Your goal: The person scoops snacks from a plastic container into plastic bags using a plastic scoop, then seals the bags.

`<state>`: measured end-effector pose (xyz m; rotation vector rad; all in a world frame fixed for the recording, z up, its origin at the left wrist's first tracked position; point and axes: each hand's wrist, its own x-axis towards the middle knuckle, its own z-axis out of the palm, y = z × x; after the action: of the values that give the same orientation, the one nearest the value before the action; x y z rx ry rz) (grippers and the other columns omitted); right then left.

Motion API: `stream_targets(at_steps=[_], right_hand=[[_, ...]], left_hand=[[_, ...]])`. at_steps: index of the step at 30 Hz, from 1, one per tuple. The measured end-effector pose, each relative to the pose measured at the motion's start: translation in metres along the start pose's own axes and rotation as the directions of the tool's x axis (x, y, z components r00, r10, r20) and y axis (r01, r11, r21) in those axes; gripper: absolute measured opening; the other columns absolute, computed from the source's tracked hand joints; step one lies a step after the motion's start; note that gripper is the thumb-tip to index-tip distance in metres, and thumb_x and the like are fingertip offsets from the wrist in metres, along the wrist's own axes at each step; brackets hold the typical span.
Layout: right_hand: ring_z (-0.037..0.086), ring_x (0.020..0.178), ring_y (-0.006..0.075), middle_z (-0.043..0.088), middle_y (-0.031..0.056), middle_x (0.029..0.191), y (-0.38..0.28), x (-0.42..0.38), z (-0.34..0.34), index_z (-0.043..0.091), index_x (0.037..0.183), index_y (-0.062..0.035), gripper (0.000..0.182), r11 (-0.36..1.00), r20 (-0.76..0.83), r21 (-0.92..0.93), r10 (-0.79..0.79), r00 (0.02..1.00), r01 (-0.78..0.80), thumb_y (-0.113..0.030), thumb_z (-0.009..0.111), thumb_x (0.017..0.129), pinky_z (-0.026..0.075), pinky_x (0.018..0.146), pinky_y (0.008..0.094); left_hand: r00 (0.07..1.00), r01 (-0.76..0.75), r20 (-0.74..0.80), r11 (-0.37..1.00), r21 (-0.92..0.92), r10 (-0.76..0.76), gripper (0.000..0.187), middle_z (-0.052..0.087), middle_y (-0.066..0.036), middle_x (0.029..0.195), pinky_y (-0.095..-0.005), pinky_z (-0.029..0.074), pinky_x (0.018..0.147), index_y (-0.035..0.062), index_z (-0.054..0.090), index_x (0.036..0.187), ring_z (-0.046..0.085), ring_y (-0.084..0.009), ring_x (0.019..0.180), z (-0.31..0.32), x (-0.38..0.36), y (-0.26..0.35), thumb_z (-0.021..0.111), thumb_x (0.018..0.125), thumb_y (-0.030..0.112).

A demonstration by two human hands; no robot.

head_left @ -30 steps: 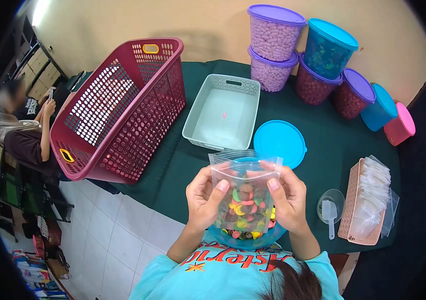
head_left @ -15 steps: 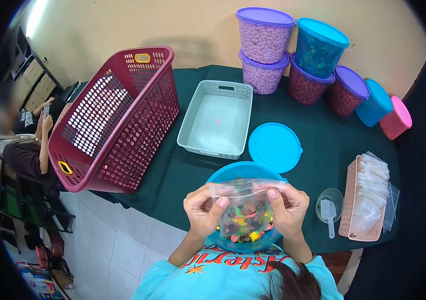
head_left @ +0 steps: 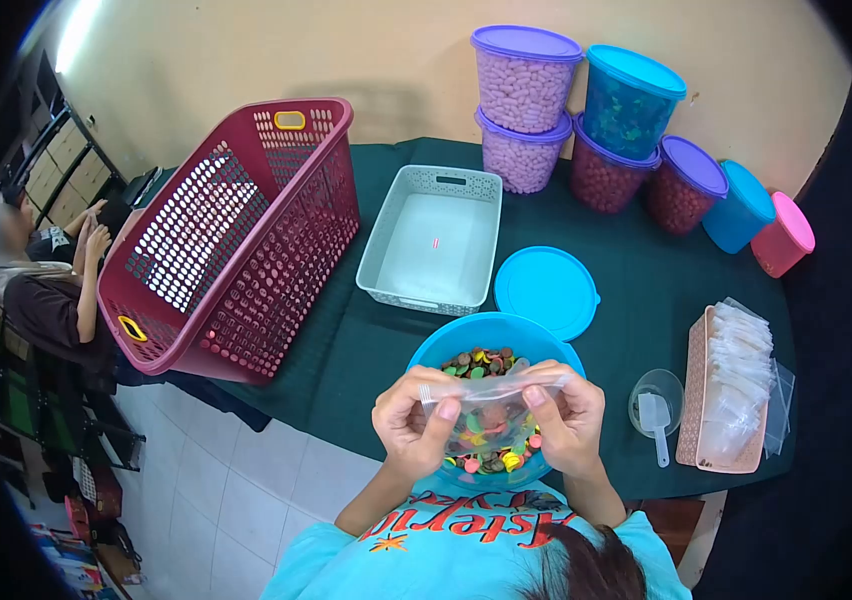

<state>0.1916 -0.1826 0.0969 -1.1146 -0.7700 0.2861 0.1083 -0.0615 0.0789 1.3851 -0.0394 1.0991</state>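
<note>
Pinched between thumb and fingers of both hands is a clear zip-lock bag, stretched sideways by its top edge. My left hand is closed on its left corner, and my right hand on the right one. Directly beneath is a round blue tub of small brown, green, yellow and pink sweets, whose colours show through the plastic. Beyond the tub a flat blue lid lies on the table.
A scoop rests in a clear cup beside a pink basket of small bags. A pale tray and large maroon basket stand left. Lidded tubs line the wall. Another person sits far left.
My hands have drawn slightly closer together, and the bag has tilted so it looks shorter. More sweets show beyond its top edge. The whole view has shifted slightly.
</note>
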Motion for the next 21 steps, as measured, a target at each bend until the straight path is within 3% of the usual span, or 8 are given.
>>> stream_targets(at_steps=[2,4,8,11,12,15,21], right_hand=[[0.053,0.072,0.0119,0.058,0.0097,0.077,0.002,-0.006,-0.001,0.056,0.082,0.005,0.007,0.999,0.013,-0.037,-0.024,1.0,0.024,0.001,0.053,0.079,0.042,0.064,0.0231],[0.054,0.072,0.0122,0.058,0.01,0.077,0.001,-0.011,0.002,0.056,0.082,0.005,0.007,0.971,-0.006,-0.161,-0.181,0.983,0.178,0.0,0.053,0.078,0.042,0.065,0.0232],[0.056,0.072,0.0144,0.059,0.0117,0.079,-0.004,-0.016,0.004,0.056,0.083,0.005,0.009,0.996,0.007,-0.003,-0.092,0.996,0.092,0.001,0.056,0.075,0.044,0.065,0.0253],[0.056,0.071,0.015,0.06,0.0117,0.079,-0.015,-0.013,0.009,0.058,0.082,0.0036,0.008,0.998,0.057,-0.011,-0.058,0.997,0.058,0.002,0.058,0.073,0.045,0.065,0.0262],[0.057,0.069,0.0152,0.059,0.0111,0.077,-0.012,-0.014,0.004,0.059,0.079,0.002,0.007,0.996,0.115,-0.055,-0.069,0.991,0.076,0.002,0.059,0.072,0.045,0.065,0.0264],[0.057,0.069,0.0161,0.059,0.011,0.075,-0.009,-0.018,0.005,0.059,0.077,0.0008,0.007,0.975,0.082,-0.155,-0.147,0.986,0.158,0.003,0.06,0.07,0.045,0.064,0.0264],[0.057,0.067,0.0174,0.059,0.0107,0.074,-0.012,-0.02,0.015,0.059,0.079,-0.0002,0.014,0.952,0.077,-0.173,-0.243,0.967,0.253,0.003,0.063,0.066,0.044,0.062,0.026]], left_hand=[[0.999,-0.03,0.035,0.996,-0.079,0.033,0.007,0.059,-0.012,0.075,-0.0234,0.043,0.057,-0.003,0.057,0.076,0.055,-0.0137,0.066,0.001,-0.001,0.003,0.061,0.074,0.003],[0.985,-0.054,0.166,0.994,0.094,0.038,0.009,0.061,-0.013,0.075,-0.0251,0.044,0.059,-0.0028,0.058,0.076,0.057,-0.0161,0.065,0.003,-0.001,0.01,0.063,0.071,0.001],[0.984,-0.068,0.173,0.986,0.153,0.041,0.009,0.062,-0.012,0.071,-0.0267,0.045,0.061,-0.0019,0.06,0.076,0.059,-0.0184,0.063,0.0,-0.006,0.015,0.065,0.069,-0.002],[0.982,-0.061,0.184,0.991,0.12,0.038,0.01,0.062,-0.012,0.072,-0.0272,0.046,0.061,-0.0018,0.06,0.076,0.059,-0.0184,0.064,0.001,-0.008,0.019,0.065,0.069,-0.001],[0.978,-0.07,0.203,0.991,0.117,0.045,0.01,0.062,-0.012,0.072,-0.027,0.046,0.06,-0.0019,0.06,0.076,0.059,-0.018,0.066,0.0,-0.008,0.019,0.065,0.068,-0.001],[0.966,-0.032,0.26,0.992,0.121,-0.001,0.01,0.062,-0.012,0.074,-0.0268,0.046,0.061,-0.0019,0.06,0.078,0.059,-0.0174,0.068,-0.003,-0.008,0.021,0.065,0.068,-0.001],[0.946,0.05,0.318,0.998,0.045,-0.062,0.01,0.062,-0.011,0.075,-0.0268,0.046,0.064,-0.0013,0.062,0.08,0.059,-0.0165,0.069,-0.008,-0.005,0.026,0.063,0.07,-0.001]])
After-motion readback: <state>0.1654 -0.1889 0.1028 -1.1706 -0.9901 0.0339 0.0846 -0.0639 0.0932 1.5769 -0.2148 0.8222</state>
